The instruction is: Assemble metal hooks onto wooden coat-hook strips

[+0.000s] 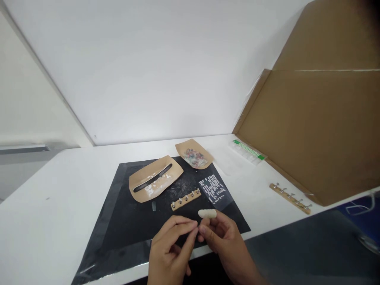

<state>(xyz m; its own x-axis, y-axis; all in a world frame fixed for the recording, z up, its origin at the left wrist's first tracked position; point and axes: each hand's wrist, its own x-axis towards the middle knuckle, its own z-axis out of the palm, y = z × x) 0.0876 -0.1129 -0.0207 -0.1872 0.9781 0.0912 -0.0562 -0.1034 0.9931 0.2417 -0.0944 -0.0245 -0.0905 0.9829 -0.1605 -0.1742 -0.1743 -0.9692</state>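
Observation:
My left hand point(173, 247) and my right hand point(224, 237) meet over the front edge of the black mat point(124, 233). Thumb and fingers of each are pinched together, tip to tip; whatever is between them is too small to make out. A pale finger cot point(207, 213) covers my right index finger, which is held out. Just beyond the hands lies a wooden strip point(186, 200) with several small metal clips in a row. To its right is a dark sheet point(215, 192) bearing rows of small white pieces.
A brown paper tray point(138, 174) holds a dark curved file point(152, 178) and white nail-shaped bits. Another tray point(204, 152) carries small colourful packets. Right are a clear box point(247, 151) with a green label, a second clip strip point(290, 198) and a large cardboard box point(320, 130).

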